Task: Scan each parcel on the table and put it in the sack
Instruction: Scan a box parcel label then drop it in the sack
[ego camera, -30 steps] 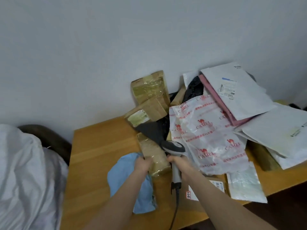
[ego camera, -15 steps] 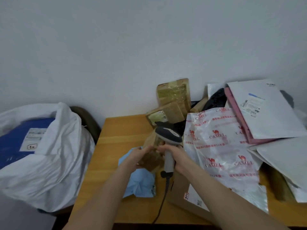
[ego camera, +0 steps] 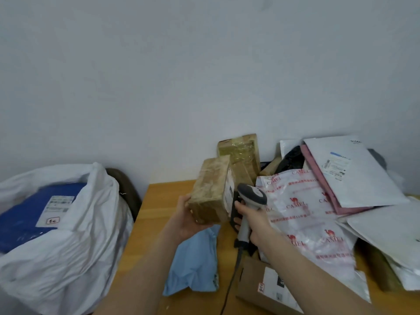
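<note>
gripping a tape-wrapped brown parcel [ego camera: 210,189] from below, the person's left hand [ego camera: 189,220] lifts it clear of the wooden worktop [ego camera: 156,205], its white label facing right. the right hand [ego camera: 252,220] is closed round the grey handle of a barcode scanner [ego camera: 251,196], whose dark head sits just beside the label; a cable [ego camera: 231,280] trails from the handle toward the near edge. under the raised parcel a light blue mailer [ego camera: 193,264] lies flat on the worktop. a clear bag printed with red camel logos [ego camera: 304,214] spreads to the right of the scanner, and beyond it white and pink mailers [ego camera: 350,173] are heaped against the wall. two more taped brown boxes [ego camera: 243,155] stand at the far side, behind the held one. a flat cardboard box [ego camera: 252,285] rests at the near edge. left of the worktop an open white sack [ego camera: 68,246] already holds a blue parcel [ego camera: 25,221] with a white label.
</note>
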